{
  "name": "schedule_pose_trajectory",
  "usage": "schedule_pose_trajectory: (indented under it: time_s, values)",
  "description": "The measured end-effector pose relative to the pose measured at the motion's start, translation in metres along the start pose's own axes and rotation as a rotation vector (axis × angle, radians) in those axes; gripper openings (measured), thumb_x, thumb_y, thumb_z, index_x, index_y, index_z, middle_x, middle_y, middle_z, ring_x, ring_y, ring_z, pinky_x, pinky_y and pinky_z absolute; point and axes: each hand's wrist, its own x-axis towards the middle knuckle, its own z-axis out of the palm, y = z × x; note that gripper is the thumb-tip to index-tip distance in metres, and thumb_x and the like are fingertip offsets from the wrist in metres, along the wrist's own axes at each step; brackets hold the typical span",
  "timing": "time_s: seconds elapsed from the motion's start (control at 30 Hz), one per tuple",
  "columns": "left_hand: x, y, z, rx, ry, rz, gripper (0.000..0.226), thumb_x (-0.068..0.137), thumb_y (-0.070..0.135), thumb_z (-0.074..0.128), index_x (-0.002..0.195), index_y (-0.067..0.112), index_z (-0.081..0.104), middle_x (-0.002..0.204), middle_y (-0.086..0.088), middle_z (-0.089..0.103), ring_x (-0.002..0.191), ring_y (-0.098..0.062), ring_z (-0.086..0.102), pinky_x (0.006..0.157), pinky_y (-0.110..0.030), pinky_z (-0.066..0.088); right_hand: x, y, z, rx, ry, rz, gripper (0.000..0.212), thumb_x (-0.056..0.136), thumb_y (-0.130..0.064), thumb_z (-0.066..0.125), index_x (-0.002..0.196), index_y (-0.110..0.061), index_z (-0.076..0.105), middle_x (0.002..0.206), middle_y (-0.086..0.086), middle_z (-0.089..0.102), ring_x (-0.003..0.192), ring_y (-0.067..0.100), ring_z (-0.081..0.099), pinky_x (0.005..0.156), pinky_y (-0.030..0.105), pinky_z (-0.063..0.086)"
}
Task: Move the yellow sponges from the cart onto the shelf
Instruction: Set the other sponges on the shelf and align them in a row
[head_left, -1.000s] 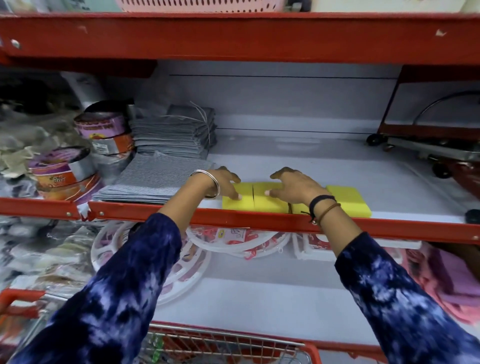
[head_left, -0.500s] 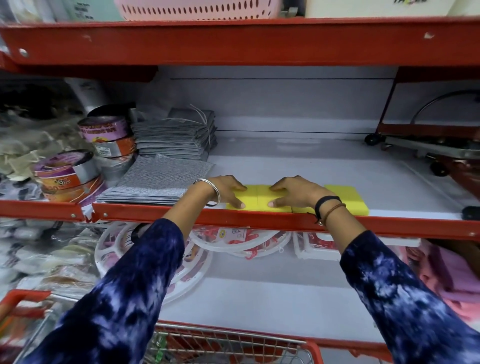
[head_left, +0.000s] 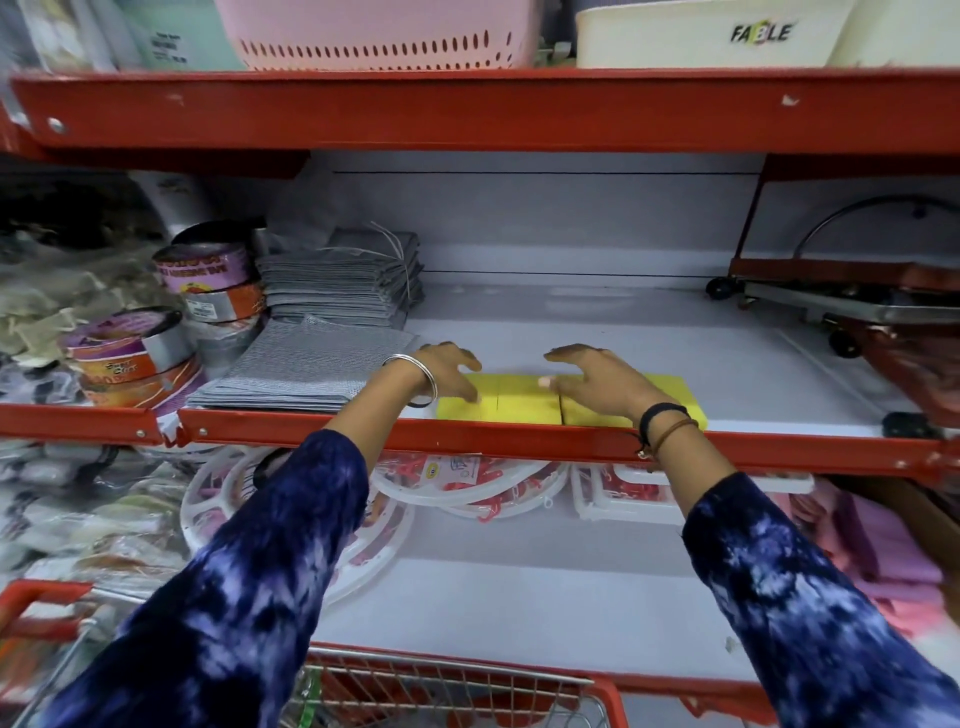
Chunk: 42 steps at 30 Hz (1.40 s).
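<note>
two spread, empty hands, left hand (head_left: 451, 375) and right hand (head_left: 597, 383), rest on yellow sponges (head_left: 524, 399) below a "fable" tub (head_left: 706, 36).

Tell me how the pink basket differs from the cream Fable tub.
The pink basket has rows of slots; the cream Fable tub has solid walls. The basket bears no lettering that shows, the tub a printed name. The basket stands left of the tub. Both sit on the top shelf.

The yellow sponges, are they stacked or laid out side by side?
Side by side: the yellow sponges lie flat in one row along the shelf front edge.
</note>
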Motion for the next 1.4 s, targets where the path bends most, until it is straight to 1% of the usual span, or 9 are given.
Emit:
schedule_pose_trajectory:
  time_s: [0.1, 0.17, 0.33, 0.47, 0.7, 0.87, 1.07, 1.2, 1.4]
  values:
    - [0.009, 0.017, 0.008, -0.045, 0.183, 0.124, 0.048, 0.088, 0.027, 0.062, 0.134, 0.019, 0.051, 0.146, -0.008, 0.042, 0.137, -0.029, 0.034, 0.115, -0.036, 0.028, -0.010, 0.029, -0.015, -0.026, 0.087, 0.028, 0.049, 0.094, -0.041, 0.050, 0.137, -0.019, 0.048, 0.150, 0.003, 0.043, 0.138, 0.023, 0.039, 0.116, 0.039, 0.030]
    - [0.016, 0.037, 0.015, -0.062, 0.207, 0.223, 0.043, 0.090, 0.028, 0.060, 0.131, 0.017, 0.054, 0.144, -0.008, 0.047, 0.137, -0.027, 0.036, 0.116, -0.037, 0.028, -0.016, 0.047, -0.022, -0.061, 0.098, 0.080, 0.043, 0.097, -0.034, 0.047, 0.137, -0.019, 0.048, 0.150, 0.002, 0.043, 0.138, 0.025, 0.039, 0.116, 0.040, 0.030]
    - [0.043, 0.082, 0.034, 0.041, 0.089, 0.285, 0.045, 0.092, 0.033, 0.055, 0.135, 0.018, 0.051, 0.147, -0.006, 0.046, 0.140, -0.025, 0.034, 0.117, -0.040, 0.029, -0.026, 0.082, -0.028, -0.136, 0.000, 0.209, 0.044, 0.097, -0.020, 0.040, 0.141, -0.023, 0.043, 0.154, 0.000, 0.036, 0.140, 0.027, 0.035, 0.117, 0.043, 0.027]
    - [0.055, 0.096, 0.041, 0.139, -0.011, 0.307, 0.037, 0.098, 0.022, 0.043, 0.133, 0.020, 0.054, 0.149, 0.001, 0.044, 0.146, -0.024, 0.021, 0.119, -0.043, 0.025, -0.027, 0.093, -0.025, -0.106, -0.063, 0.226, 0.048, 0.094, -0.012, 0.040, 0.142, -0.018, 0.042, 0.154, 0.006, 0.036, 0.140, 0.029, 0.035, 0.118, 0.037, 0.028]
    - [0.056, 0.077, 0.042, 0.097, -0.046, 0.314, 0.042, 0.095, 0.012, 0.038, 0.127, 0.031, 0.058, 0.149, 0.016, 0.041, 0.149, -0.021, 0.007, 0.117, -0.062, 0.012, -0.026, 0.088, -0.021, -0.072, -0.073, 0.177, 0.049, 0.092, -0.011, 0.044, 0.141, -0.018, 0.045, 0.152, 0.004, 0.040, 0.140, 0.028, 0.035, 0.118, 0.035, 0.028]
    - [0.052, 0.064, 0.050, -0.068, -0.052, 0.370, 0.041, 0.094, 0.009, 0.049, 0.133, 0.018, 0.054, 0.151, 0.002, 0.040, 0.148, -0.026, 0.010, 0.123, -0.046, 0.009, -0.028, 0.085, -0.020, -0.068, -0.061, 0.151, 0.049, 0.092, -0.010, 0.045, 0.140, -0.018, 0.046, 0.153, 0.002, 0.039, 0.140, 0.027, 0.034, 0.117, 0.032, 0.025]
    - [0.044, 0.064, 0.052, -0.090, -0.007, 0.367, 0.041, 0.094, 0.020, 0.055, 0.135, 0.019, 0.052, 0.152, 0.003, 0.039, 0.148, -0.025, 0.015, 0.122, -0.045, 0.014, -0.034, 0.086, -0.019, -0.042, -0.047, 0.148, 0.046, 0.093, -0.014, 0.048, 0.139, -0.020, 0.048, 0.151, 0.001, 0.042, 0.140, 0.027, 0.035, 0.117, 0.033, 0.024]
    - [0.043, 0.067, 0.054, -0.056, 0.015, 0.343, 0.041, 0.094, 0.023, 0.056, 0.135, 0.021, 0.052, 0.150, 0.004, 0.042, 0.143, -0.024, 0.029, 0.120, -0.043, 0.021, -0.040, 0.085, -0.023, -0.031, -0.056, 0.133, 0.044, 0.094, -0.014, 0.049, 0.138, -0.020, 0.049, 0.150, 0.001, 0.043, 0.138, 0.025, 0.037, 0.116, 0.032, 0.026]
    - [0.043, 0.069, 0.061, -0.065, 0.062, 0.256, 0.039, 0.088, 0.032, 0.061, 0.126, 0.029, 0.059, 0.142, 0.005, 0.052, 0.132, -0.025, 0.045, 0.111, -0.054, 0.033, -0.043, 0.081, -0.023, -0.022, -0.057, 0.123, 0.042, 0.095, -0.016, 0.051, 0.136, -0.018, 0.050, 0.148, 0.003, 0.045, 0.137, 0.025, 0.038, 0.115, 0.035, 0.028]
